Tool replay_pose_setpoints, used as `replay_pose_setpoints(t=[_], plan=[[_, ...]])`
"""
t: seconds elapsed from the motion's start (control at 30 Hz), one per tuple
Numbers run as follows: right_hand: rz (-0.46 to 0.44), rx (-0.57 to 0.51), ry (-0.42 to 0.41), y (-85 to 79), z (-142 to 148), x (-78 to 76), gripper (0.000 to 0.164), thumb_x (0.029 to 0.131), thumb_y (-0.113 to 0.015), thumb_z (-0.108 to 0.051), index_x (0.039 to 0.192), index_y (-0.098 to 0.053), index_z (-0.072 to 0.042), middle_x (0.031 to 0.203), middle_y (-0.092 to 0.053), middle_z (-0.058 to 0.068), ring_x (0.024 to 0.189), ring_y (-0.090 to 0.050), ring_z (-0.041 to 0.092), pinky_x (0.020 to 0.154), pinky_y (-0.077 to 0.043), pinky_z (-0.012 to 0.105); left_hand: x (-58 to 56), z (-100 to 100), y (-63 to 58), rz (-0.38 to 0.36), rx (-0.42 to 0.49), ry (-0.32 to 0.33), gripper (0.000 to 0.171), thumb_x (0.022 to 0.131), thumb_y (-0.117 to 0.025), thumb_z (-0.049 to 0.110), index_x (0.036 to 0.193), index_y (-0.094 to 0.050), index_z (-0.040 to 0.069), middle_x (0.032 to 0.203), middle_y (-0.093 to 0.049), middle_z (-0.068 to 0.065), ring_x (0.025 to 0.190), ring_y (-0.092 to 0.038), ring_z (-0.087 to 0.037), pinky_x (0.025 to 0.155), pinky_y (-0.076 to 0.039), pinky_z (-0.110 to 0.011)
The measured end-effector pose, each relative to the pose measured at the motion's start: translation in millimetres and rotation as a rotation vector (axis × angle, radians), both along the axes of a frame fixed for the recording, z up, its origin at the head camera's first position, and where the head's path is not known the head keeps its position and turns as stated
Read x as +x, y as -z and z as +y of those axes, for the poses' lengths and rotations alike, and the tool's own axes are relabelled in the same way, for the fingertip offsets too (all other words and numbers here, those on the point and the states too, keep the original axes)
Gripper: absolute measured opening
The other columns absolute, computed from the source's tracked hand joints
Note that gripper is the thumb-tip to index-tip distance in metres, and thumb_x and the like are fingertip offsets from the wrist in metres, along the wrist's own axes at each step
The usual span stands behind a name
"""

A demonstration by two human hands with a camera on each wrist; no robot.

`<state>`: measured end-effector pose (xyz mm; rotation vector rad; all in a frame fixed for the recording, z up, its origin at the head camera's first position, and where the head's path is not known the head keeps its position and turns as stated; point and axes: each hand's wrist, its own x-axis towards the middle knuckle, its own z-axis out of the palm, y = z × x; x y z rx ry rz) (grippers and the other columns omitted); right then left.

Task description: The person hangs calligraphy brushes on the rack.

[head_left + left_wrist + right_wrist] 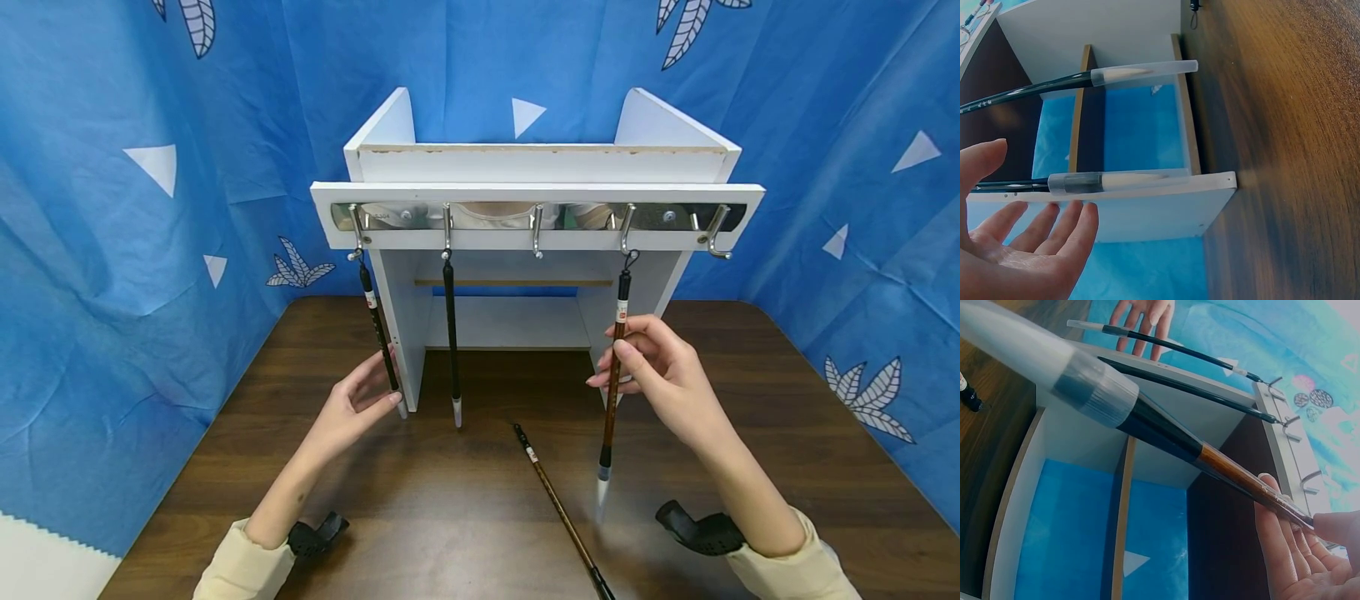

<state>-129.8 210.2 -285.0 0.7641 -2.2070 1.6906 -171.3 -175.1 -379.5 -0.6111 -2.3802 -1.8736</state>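
Brown, glossy-handled brush (611,400) with a black upper end, a white label and a clear plastic cap over its pale tip hangs tip-down beneath the fourth silver metal hook (627,223) from my left, in front of the white board-built shelf (540,162). I pinch its shaft lightly between thumb and fingers with my right hand (667,367). Its thin black cord loop (632,257) meets the end of that hook, though I cannot tell whether it is fully seated. My left hand (360,408) is relaxed, thumb well apart from the fingers, around the lower part of a black-handled brush with a white label and clear cap (378,325) on the first hook; the brush lies between them, and I cannot make out a firm touch. Beside it, a plain black-handled brush with a clear cap (452,333) hangs from the second hook. I take the step in hand to be hanging the glossy brush, since its loop is at the hook while I hold the shaft. Next, I would judge, I need to make sure the loop sits in the bend, then loosen my pinch gently so the brush doesn't swing. A slim brown brush with dark ends (558,504) lies on the dark wood-grain table (450,517), and the third hook (537,229) is bare, so that brush looks like a fitting one to hang afterwards.
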Motion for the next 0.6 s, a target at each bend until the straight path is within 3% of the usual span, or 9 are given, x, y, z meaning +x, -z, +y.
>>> replay_pose_setpoints(t=[0.6], plan=[[-0.010,-0.019,-0.012,0.9,-0.6,-3.2,0.016,0.096,-0.045,0.004,0.112,-0.050,0.004,0.084,-0.060,0.019,0.070,-0.067,0.027,0.060,-0.056,0.039,0.2,0.4,-0.4,0.011,0.001,0.003,0.063,0.089,-0.060,0.001,0.144,-0.029,-0.003,0.146,-0.032,-0.018,0.124,-0.039,-0.036,0.095,-0.041,-0.039]])
